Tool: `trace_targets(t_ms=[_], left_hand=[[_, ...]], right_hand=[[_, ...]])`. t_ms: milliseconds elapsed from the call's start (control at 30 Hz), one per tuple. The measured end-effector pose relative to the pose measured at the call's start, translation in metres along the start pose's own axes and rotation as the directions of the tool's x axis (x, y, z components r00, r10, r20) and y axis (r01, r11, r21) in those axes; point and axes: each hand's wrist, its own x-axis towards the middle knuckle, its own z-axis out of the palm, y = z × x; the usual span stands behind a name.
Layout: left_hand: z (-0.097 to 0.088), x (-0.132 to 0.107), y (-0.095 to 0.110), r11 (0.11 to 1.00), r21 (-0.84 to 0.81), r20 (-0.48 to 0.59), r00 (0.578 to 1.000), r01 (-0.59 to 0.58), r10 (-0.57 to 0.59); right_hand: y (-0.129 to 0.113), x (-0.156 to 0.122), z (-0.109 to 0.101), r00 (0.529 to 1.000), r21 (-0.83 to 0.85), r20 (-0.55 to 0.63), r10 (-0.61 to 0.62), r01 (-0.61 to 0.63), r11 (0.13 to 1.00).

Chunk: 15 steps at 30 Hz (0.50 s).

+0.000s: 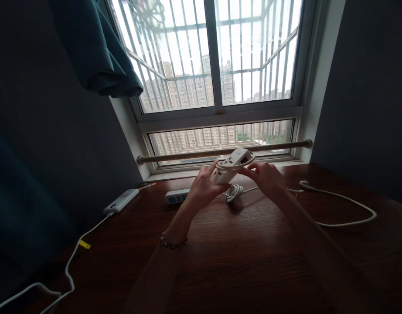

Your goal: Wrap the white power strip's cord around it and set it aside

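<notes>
Our left hand (203, 185) grips a white power strip (232, 165) from below, while our right hand (265, 176) pinches its white cord (345, 208) looped over the top. We hold it tilted above the wooden desk (240, 257), near the window-side edge, its sockets facing up.

A white strip (232, 165) and white cord (338, 209) are seen mid-frame on a dark red-brown desk (240, 261); at upper left, cloth (96, 52) seemingly teal is hung.
</notes>
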Motion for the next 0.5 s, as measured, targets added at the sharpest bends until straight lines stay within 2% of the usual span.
trace_targets(t_ms=[133,233,333,433,500], left_hand=[[-0.002,0.000,0.001,1.000,0.006,-0.046,0.999,-0.016,0.017],[-0.007,-0.001,0.004,0.998,0.048,-0.101,0.994,-0.030,0.034],[-0.010,-0.003,0.007,0.998,0.050,-0.105,0.993,-0.042,0.047],[-0.011,-0.004,0.011,0.998,0.068,-0.098,0.995,0.007,0.000],[-0.010,-0.005,0.013,0.990,0.134,-0.127,0.992,0.039,-0.022]], right_hand=[[-0.001,0.000,0.000,0.999,-0.012,-0.046,-0.019,0.018,1.000],[-0.001,-0.001,0.002,0.998,-0.007,-0.026,-0.057,0.057,0.998],[-0.004,-0.002,0.001,0.997,-0.021,-0.013,-0.076,0.075,0.997],[-0.007,-0.003,-0.001,0.997,-0.031,-0.025,-0.068,0.068,0.997],[-0.006,-0.003,-0.001,0.997,-0.028,0.019,-0.079,0.080,0.996]])
